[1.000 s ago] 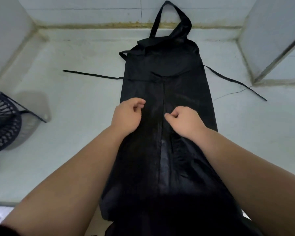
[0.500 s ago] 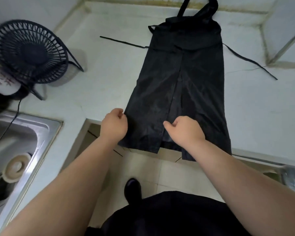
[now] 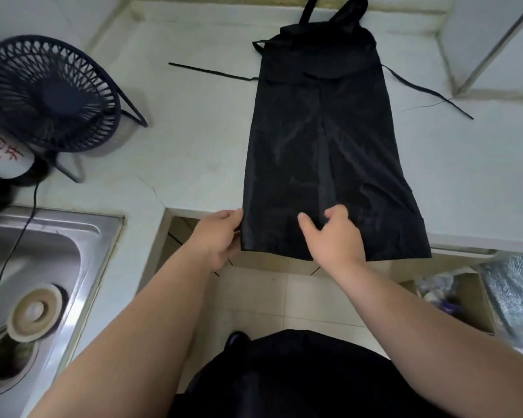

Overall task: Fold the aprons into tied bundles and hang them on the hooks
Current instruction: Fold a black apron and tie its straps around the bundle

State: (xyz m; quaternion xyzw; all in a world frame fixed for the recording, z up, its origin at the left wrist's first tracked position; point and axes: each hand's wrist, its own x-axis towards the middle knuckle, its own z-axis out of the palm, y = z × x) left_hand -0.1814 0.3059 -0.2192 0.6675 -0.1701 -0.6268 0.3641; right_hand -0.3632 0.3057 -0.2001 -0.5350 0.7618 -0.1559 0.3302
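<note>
Head view. A black glossy fabric apron (image 3: 320,146) lies flat and lengthwise on the white tabletop (image 3: 194,146), its sides folded in to meet along the middle. Its neck loop (image 3: 344,13) is at the far end, and one thin waist tie (image 3: 209,70) trails out to each side. The lower hem overhangs the tabletop's near edge. The left hand (image 3: 219,233) grips the hem's left corner. The right hand (image 3: 337,236) sits on the hem's middle with curled fingers; whether it pinches fabric cannot be told. A black wire-grille fan (image 3: 52,95) and a stainless steel sink (image 3: 43,251) are at left.
</note>
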